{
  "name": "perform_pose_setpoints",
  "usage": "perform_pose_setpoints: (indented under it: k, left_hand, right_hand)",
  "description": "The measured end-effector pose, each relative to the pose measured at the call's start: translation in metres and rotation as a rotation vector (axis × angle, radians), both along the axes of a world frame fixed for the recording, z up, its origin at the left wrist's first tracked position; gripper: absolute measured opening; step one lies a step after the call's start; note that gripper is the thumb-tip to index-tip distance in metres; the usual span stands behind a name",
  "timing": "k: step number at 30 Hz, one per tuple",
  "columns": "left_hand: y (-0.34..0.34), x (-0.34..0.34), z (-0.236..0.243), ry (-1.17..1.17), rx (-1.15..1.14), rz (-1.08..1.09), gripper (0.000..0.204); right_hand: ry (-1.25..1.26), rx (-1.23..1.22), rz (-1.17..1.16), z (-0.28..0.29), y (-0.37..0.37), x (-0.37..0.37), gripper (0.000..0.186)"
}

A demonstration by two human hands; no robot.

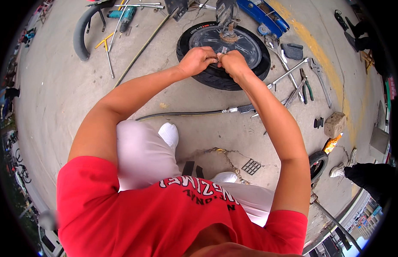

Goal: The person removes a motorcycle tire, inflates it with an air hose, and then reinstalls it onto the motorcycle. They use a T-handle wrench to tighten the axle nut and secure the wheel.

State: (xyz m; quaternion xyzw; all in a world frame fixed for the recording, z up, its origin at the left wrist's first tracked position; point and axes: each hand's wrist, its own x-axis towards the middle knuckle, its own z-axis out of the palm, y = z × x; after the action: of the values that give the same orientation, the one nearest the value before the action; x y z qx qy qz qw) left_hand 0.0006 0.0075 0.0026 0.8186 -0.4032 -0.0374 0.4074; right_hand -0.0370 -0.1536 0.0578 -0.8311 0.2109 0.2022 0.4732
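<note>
A black tyre on a grey hub wheel (198, 35) lies on its side on the concrete in front of me. Both my hands meet over its near rim. My left hand (199, 60) has its fingers curled and pinched together. Close against it, my right hand (233, 62) is closed too, its thumb and fingertips touching the left fingertips. A small pale piece (224, 50) shows just above the right fingers; whatever the fingertips grip is too small to make out. A dusty metal fork part (227, 19) rises from the wheel's middle.
Right of the wheel lie pliers (307, 85), an adjustable wrench (321, 81) and other tools. An air hose (182, 114) crosses the ground nearer me. A teal drill (128, 18) and a grey mudguard (81, 36) lie at left. A stone block (335, 124) and another person's leg (368, 177) are at right.
</note>
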Motion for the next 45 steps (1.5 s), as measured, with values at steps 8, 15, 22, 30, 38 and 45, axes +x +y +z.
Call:
perform_pose_setpoints:
  k: [8,15,22,30,38,45]
  left_hand:
    - [-0.009,-0.003,0.006,0.118,0.005,0.026,0.009]
    - [-0.015,0.003,0.007,0.095,0.032,-0.021,0.013]
    - [-0.018,0.0,0.011,0.107,0.017,-0.013,0.012]
    - [-0.01,0.003,0.002,0.088,0.008,-0.014,0.012]
    - [-0.014,-0.003,0.006,0.042,-0.008,0.017,0.014]
    - [-0.017,-0.001,0.005,0.193,-0.042,0.036,0.013]
  right_hand:
    - [0.104,0.113,-0.155,-0.008,-0.003,-0.001,0.025]
    - [-0.239,-0.379,0.157,0.013,-0.025,-0.008,0.035]
    - [-0.375,-0.548,-0.344,-0.07,-0.212,-0.052,0.032]
    - [-0.12,-0.162,-0.886,-0.154,-0.305,-0.189,0.029]
    - [0.525,-0.635,-1.608,-0.192,-0.351,-0.345,0.053]
    - [-0.302,0.549,-1.85,-0.209,-0.365,-0.357,0.035]
